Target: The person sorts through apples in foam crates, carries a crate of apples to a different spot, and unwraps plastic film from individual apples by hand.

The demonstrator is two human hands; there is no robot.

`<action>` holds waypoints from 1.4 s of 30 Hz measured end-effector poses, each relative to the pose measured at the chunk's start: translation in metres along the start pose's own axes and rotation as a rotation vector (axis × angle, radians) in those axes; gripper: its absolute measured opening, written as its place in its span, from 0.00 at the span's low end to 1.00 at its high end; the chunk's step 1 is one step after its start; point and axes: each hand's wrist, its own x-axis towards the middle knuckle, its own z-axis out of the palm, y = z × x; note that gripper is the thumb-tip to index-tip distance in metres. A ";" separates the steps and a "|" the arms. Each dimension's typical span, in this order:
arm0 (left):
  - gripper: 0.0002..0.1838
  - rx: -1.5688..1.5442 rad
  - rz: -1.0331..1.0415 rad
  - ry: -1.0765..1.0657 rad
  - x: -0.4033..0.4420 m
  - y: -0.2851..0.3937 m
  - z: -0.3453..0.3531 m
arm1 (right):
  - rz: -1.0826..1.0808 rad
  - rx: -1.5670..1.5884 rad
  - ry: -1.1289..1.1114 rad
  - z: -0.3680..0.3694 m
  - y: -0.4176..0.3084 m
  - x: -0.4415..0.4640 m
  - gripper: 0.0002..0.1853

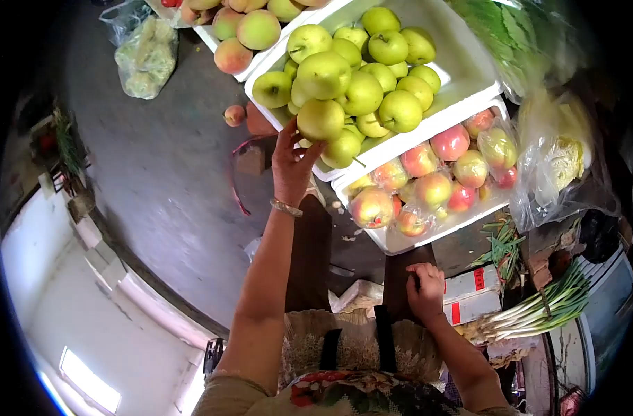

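My left hand (295, 161), with a bangle at the wrist, has its thumb and fingers around a yellow-green apple (320, 120) at the near left corner of a white foam box (462, 93). More green apples (363, 93) are heaped in that box. Below it, a second white box (403, 244) holds red and yellow apples (434, 188), several of them in clear wrap. My right hand (426, 288) rests low, near my knee, its fingers curled; whether anything is inside them is hidden.
Peaches (258, 30) lie in a box at the top left, and a loose peach (234, 115) is on the floor beside bricks (251, 161). Bagged vegetables (147, 59) lie at the upper left. Green onions (545, 305), cartons (472, 295) and bagged cabbage (566, 163) are on the right.
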 end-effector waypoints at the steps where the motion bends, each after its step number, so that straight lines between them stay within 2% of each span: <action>1: 0.36 0.003 -0.014 -0.025 0.001 0.002 0.001 | 0.000 0.005 0.007 0.000 0.000 -0.001 0.14; 7: 0.41 -0.032 -0.014 0.022 -0.012 0.012 0.011 | 0.058 0.001 -0.015 0.001 0.004 -0.005 0.13; 9: 0.40 -0.014 0.038 -0.034 -0.022 0.013 0.009 | 0.081 -0.046 -0.054 0.003 0.009 -0.007 0.13; 11: 0.32 0.002 -0.032 -0.046 -0.036 0.020 0.006 | 0.102 -0.033 -0.066 0.004 0.011 -0.009 0.13; 12: 0.31 0.219 0.007 -0.082 -0.038 0.015 -0.004 | 0.098 -0.028 -0.056 0.006 0.012 -0.010 0.13; 14: 0.30 0.227 -0.040 -0.132 -0.027 0.002 -0.028 | 0.103 -0.030 -0.046 0.007 0.016 -0.013 0.13; 15: 0.30 0.033 -0.159 -0.137 -0.023 -0.004 -0.033 | 0.112 -0.034 -0.054 0.007 0.016 -0.015 0.13; 17: 0.30 -0.298 -0.279 0.001 -0.025 0.027 -0.013 | 0.144 -0.020 -0.109 0.004 0.017 -0.017 0.13; 19: 0.28 0.078 -0.146 -0.096 -0.010 0.012 -0.030 | 0.133 -0.034 -0.103 0.003 0.017 -0.020 0.12; 21: 0.29 0.199 -0.198 -0.102 -0.003 0.010 -0.039 | 0.153 -0.065 -0.074 0.024 0.024 -0.028 0.10; 23: 0.26 0.204 -0.234 -0.034 -0.002 0.017 -0.035 | 0.172 -0.082 -0.138 0.017 0.020 -0.027 0.12; 25: 0.25 0.235 -0.287 -0.055 0.002 0.022 -0.036 | 0.087 -0.153 -0.043 0.025 0.022 -0.035 0.14; 28: 0.25 0.229 -0.303 -0.132 0.019 0.018 -0.051 | 0.140 -0.173 -0.009 0.036 0.023 -0.036 0.14; 29: 0.26 0.223 -0.334 -0.100 0.020 0.020 -0.051 | 0.137 -0.150 0.016 0.037 0.021 -0.038 0.14; 31: 0.22 0.204 -0.334 -0.042 0.029 0.019 -0.056 | 0.120 -0.216 0.116 0.048 0.023 -0.041 0.12; 33: 0.17 0.084 -0.301 -0.323 0.048 0.007 -0.079 | 0.080 -0.386 0.024 0.049 0.019 -0.044 0.09; 34: 0.12 0.174 -0.304 -0.304 0.050 0.010 -0.074 | -0.049 -0.766 0.129 0.055 0.018 -0.054 0.08; 35: 0.08 0.218 -0.248 -0.215 0.028 0.033 -0.038 | 0.018 -0.364 0.062 0.055 0.023 -0.041 0.08; 36: 0.04 0.224 -0.198 -0.242 0.034 0.027 -0.046 | 0.170 -0.313 -0.042 0.051 0.014 -0.036 0.06; 37: 0.05 0.221 -0.190 -0.098 0.026 0.037 -0.027 | 0.094 -0.252 0.109 0.085 0.029 -0.038 0.05; 38: 0.11 0.183 -0.201 -0.163 0.025 0.041 -0.027 | 0.171 -0.226 0.069 0.071 0.017 -0.034 0.09; 39: 0.23 0.174 -0.198 0.051 0.017 0.045 -0.012 | 0.249 -0.203 0.029 0.056 0.005 -0.029 0.13; 41: 0.36 0.171 -0.293 -0.095 0.016 0.061 -0.008 | 0.356 -0.088 0.031 0.060 -0.010 -0.029 0.13; 42: 0.38 0.173 -0.331 -0.153 0.020 0.064 -0.008 | 0.385 -0.014 0.099 0.078 -0.016 -0.031 0.12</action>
